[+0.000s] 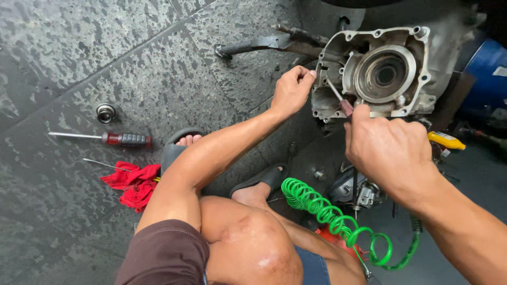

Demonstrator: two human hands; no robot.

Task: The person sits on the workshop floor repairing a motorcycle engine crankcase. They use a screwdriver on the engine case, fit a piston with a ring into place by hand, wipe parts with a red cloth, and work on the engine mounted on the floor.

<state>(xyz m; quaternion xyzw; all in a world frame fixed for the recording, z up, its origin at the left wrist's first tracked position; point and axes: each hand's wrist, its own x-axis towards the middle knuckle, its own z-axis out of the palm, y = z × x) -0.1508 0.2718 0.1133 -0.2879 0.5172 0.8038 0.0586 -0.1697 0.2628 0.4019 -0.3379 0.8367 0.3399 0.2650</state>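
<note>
The left hand [291, 91] is closed against the left edge of the aluminium engine crankcase [377, 71], fingers curled at the rim near its 9 o'clock side; whether they pinch anything small there cannot be told. The right hand [388, 150] is wrapped in a fist around the reddish handle of a small screwdriver [338, 97], whose thin shaft slants up toward 11 o'clock and ends at the case's left edge, just beside the left fingertips. The crankcase sits at 1 o'clock in the view, its open face turned to the camera, with a round bearing bore [384, 75] in the middle and bolt lugs along a jagged rim.

A black kickstand lever [266, 45] juts out from the case toward 9 o'clock, narrowing the room above the left wrist. Below the right hand, at 5 o'clock, a coiled green air hose [330, 216] loops over the person's knee, near a small metal assembly [356, 192] on the floor. A yellow-handled tool [446, 140] lies at 3 o'clock, close to the right knuckles.

The tiled floor [79, 53] to the left lies broad and open. On it, well apart from both hands, lie a red-and-black-handled screwdriver [103, 138] at 9 o'clock, a round metal cap [105, 112] just above it, and a red rag [134, 184] at 8 o'clock beside a black sandal [177, 148].
</note>
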